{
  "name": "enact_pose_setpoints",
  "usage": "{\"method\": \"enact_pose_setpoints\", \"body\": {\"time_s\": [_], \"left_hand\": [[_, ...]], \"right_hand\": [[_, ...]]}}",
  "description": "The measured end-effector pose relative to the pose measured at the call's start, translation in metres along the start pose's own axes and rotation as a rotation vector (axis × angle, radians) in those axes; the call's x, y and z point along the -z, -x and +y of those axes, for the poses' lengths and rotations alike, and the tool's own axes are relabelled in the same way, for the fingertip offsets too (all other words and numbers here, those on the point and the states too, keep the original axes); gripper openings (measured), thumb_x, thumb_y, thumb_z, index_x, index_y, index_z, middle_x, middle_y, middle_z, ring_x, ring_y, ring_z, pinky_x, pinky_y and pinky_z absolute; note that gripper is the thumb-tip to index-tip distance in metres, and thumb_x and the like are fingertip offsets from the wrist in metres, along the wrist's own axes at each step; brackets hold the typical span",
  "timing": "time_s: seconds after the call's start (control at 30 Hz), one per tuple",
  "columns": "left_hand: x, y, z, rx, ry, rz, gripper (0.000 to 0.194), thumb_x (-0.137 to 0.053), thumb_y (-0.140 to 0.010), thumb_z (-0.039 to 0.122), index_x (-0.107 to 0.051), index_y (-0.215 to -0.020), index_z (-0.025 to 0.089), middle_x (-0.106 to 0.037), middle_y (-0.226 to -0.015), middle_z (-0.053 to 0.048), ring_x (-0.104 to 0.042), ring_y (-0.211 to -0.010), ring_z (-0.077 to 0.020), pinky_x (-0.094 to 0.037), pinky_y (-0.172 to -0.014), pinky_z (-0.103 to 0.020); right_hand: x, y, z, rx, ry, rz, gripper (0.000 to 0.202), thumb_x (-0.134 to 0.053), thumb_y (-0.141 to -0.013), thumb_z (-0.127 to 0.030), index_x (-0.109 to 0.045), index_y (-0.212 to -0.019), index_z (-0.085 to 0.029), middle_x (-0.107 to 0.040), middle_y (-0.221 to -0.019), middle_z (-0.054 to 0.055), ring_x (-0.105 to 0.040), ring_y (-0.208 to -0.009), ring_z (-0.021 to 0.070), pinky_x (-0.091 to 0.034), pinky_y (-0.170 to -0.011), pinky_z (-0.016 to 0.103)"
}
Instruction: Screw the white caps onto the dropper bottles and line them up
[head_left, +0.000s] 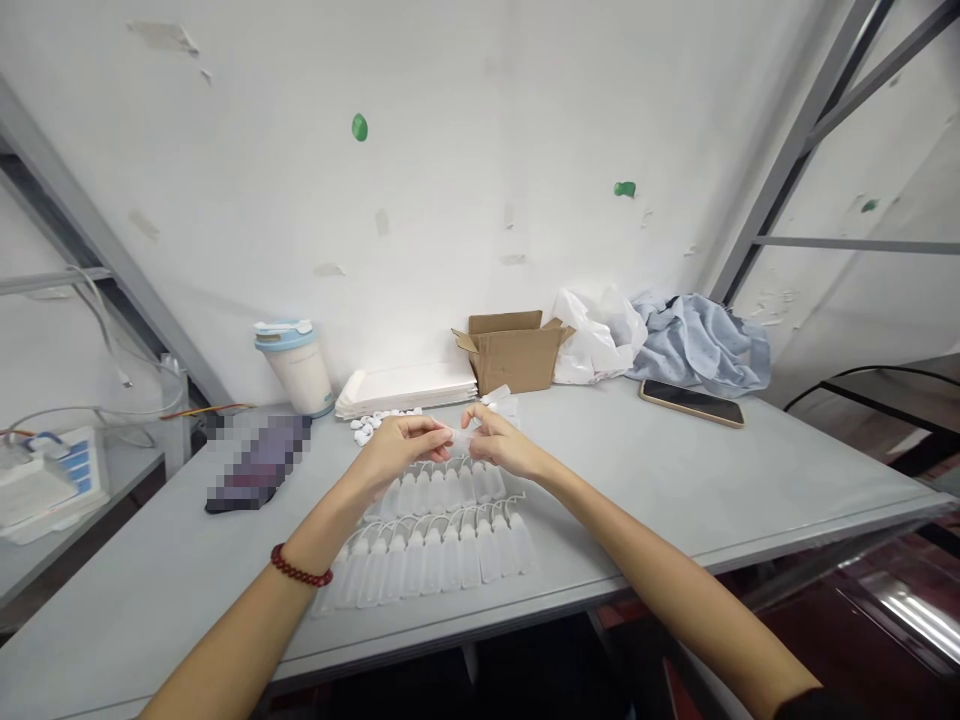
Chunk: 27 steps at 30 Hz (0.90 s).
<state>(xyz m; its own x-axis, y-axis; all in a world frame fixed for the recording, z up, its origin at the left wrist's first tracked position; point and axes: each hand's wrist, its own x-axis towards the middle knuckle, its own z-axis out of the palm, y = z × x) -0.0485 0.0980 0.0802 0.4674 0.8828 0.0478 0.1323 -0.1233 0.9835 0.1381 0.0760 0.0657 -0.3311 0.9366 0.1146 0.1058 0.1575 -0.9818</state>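
Note:
My left hand (409,443) pinches a small translucent plastic bottle (460,438) between thumb and fingertips, above the middle of the table. The fingers hide much of it, so its full shape does not show. From the other side my right hand (508,447) has its curled fingers closed at the bottle's other end. Under my hands lie two rows of flat translucent bottles (431,565), with thin white curved loops at their tops. Small white caps (365,432) are piled behind my left hand. A few more translucent pieces (504,402) lie behind my right hand.
Along the wall stand a blue-lidded cup (298,372), a stack of white trays or sheets (409,385), an open cardboard box (516,358), a white plastic bag (600,335) and a blue cloth (697,340). A phone (691,403) lies right, a dark pouch (259,465) left.

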Motion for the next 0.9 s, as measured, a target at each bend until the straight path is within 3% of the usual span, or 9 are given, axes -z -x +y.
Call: {"method": "enact_pose_setpoints", "body": {"time_s": [0.13, 0.33, 0.6, 0.73, 0.8, 0.9], "left_hand": [[-0.003, 0.006, 0.006, -0.088, -0.083, -0.045, 0.023, -0.074, -0.071, 0.037, -0.073, -0.076, 0.015, -0.069, -0.069, -0.006, -0.064, -0.062, -0.0179, -0.053, -0.062, -0.029], [-0.008, 0.015, 0.016, -0.339, -0.296, 0.061, 0.012, -0.073, -0.069, 0.028, -0.076, -0.075, 0.017, -0.071, -0.081, -0.008, -0.065, -0.071, -0.0206, -0.052, -0.065, -0.029], [-0.007, 0.014, 0.017, -0.101, -0.024, -0.046, 0.022, -0.073, -0.072, 0.038, -0.075, -0.074, 0.016, -0.073, -0.077, -0.008, -0.069, -0.077, -0.0234, -0.055, -0.073, -0.032], [-0.008, 0.013, 0.014, 0.058, 0.032, -0.134, 0.034, -0.069, -0.075, 0.047, -0.071, -0.067, 0.014, -0.071, -0.066, -0.01, -0.069, -0.063, -0.0206, -0.054, -0.062, -0.029], [-0.009, 0.014, 0.013, 0.055, -0.001, -0.159, 0.038, -0.068, -0.075, 0.049, -0.067, -0.06, 0.014, -0.066, -0.055, -0.007, -0.065, -0.053, -0.0189, -0.051, -0.053, -0.028], [-0.014, 0.017, 0.014, -0.095, -0.136, -0.1, 0.027, -0.068, -0.076, 0.041, -0.069, -0.068, 0.016, -0.066, -0.057, -0.005, -0.063, -0.054, -0.018, -0.05, -0.055, -0.028]], "right_hand": [[-0.001, 0.0, -0.001, -0.027, -0.068, -0.023, 0.033, -0.045, -0.054, -0.018, -0.039, -0.086, -0.023, -0.044, -0.043, -0.012, -0.028, -0.039, 0.0079, -0.02, -0.04, 0.019], [0.0, 0.003, -0.008, -0.124, -0.287, -0.146, 0.037, -0.042, -0.048, -0.014, -0.035, -0.083, -0.025, -0.024, -0.039, -0.016, -0.01, -0.038, 0.0055, -0.008, -0.041, 0.018], [0.001, 0.004, -0.007, -0.081, -0.288, -0.167, 0.038, -0.043, -0.049, -0.011, -0.037, -0.084, -0.025, -0.025, -0.041, -0.016, -0.011, -0.039, 0.0053, -0.008, -0.041, 0.018], [0.003, 0.004, -0.007, -0.046, -0.284, -0.205, 0.036, -0.042, -0.051, -0.012, -0.037, -0.084, -0.025, -0.024, -0.041, -0.015, -0.011, -0.039, 0.0056, -0.009, -0.04, 0.018], [0.004, 0.004, -0.008, -0.062, -0.28, -0.24, 0.035, -0.043, -0.051, -0.012, -0.037, -0.083, -0.025, -0.024, -0.041, -0.015, -0.01, -0.039, 0.0055, -0.009, -0.04, 0.018], [0.007, 0.005, -0.009, -0.113, -0.309, -0.257, 0.035, -0.044, -0.051, -0.012, -0.038, -0.082, -0.025, -0.023, -0.04, -0.015, -0.01, -0.038, 0.0055, -0.008, -0.041, 0.018]]}}
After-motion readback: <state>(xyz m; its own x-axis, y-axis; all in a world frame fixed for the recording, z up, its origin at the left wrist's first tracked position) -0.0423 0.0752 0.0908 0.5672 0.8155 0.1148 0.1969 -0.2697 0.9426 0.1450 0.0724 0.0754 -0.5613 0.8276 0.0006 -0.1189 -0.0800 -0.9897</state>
